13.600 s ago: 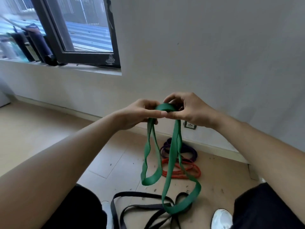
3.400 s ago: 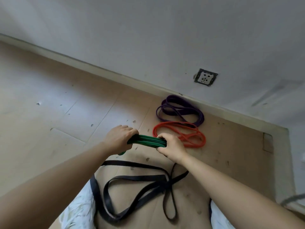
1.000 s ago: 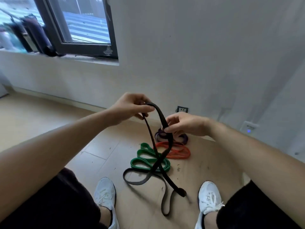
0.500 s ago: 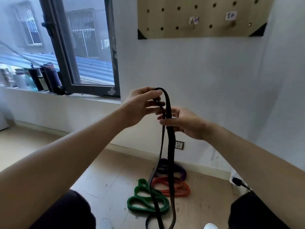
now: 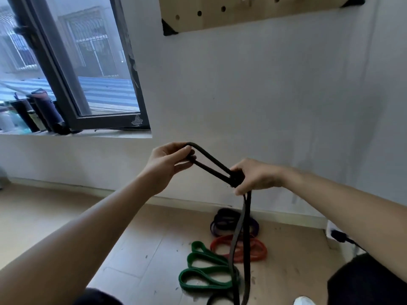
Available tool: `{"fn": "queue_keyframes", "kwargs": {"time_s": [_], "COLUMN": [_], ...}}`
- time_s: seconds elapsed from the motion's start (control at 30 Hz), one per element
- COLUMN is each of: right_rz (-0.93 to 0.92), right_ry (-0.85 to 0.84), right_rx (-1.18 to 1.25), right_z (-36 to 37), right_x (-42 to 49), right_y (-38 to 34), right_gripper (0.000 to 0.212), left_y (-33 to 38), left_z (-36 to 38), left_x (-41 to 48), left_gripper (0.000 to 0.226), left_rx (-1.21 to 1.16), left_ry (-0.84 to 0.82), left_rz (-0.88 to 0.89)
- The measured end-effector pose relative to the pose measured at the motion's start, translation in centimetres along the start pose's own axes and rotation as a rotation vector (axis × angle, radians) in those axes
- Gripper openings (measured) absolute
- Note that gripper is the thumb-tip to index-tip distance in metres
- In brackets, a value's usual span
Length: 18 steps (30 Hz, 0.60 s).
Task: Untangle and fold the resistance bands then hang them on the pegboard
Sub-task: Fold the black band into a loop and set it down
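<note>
Black resistance band (image 5: pixel 211 166), centre frame, pinched by left hand (image 5: pixel 167 164), clenched in right hand (image 5: pixel 257 176); dangling tail, lower centre, likely to snag green band (image 5: pixel 204 271) during folding

Matt rubbery black band (image 5: pixel 246 227) (wooden pegboard (image 5: pixel 242 12))

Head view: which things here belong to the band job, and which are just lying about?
Job:
- black band, gripped by left hand and right hand
- green band, orange band, purple band, on the floor
- pegboard

Lying about:
- bottles on the window sill
- plug by the wall
- white shoe
</note>
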State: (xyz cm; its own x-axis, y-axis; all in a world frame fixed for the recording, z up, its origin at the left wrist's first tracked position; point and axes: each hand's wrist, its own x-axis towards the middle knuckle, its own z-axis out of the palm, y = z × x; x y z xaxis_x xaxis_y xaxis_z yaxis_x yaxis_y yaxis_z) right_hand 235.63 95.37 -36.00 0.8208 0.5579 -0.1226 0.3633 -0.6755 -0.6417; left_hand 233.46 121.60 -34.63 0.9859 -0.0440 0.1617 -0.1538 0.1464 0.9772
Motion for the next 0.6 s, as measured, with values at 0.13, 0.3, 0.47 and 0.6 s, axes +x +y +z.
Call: {"fn": "queue_keyframes", "kwargs": {"time_s": [0.13,0.3,0.47,0.6], "right_rz": [0.056,0.032,-0.036,-0.080], "right_ry": [-0.023,0.011,0.068,0.036], "right_rx": [-0.170,-0.204,-0.167,-0.194], "right_z": [2.0,1.6,2.6,3.1], "right_x": [0.9,1.0,1.5,2.0], "right_y": [3.2,4.4,3.8,3.1], "right_gripper": [0.009,0.020,0.007,0.007], "left_y": [-4.1,-7.3,-8.6,-9.0], "left_z": [-2.7,-4.2,-3.0,-0.6], "left_x": [0.5,0.3,0.2,-0.4], "left_gripper": [0.038,0.024,0.035,0.060], "left_rx": [0.203,0.840,0.957,0.948], "left_ry": [-0.141,-0.332,-0.471,-0.529], "left_rz": [-0.105,0.007,-0.086,-0.092]}}
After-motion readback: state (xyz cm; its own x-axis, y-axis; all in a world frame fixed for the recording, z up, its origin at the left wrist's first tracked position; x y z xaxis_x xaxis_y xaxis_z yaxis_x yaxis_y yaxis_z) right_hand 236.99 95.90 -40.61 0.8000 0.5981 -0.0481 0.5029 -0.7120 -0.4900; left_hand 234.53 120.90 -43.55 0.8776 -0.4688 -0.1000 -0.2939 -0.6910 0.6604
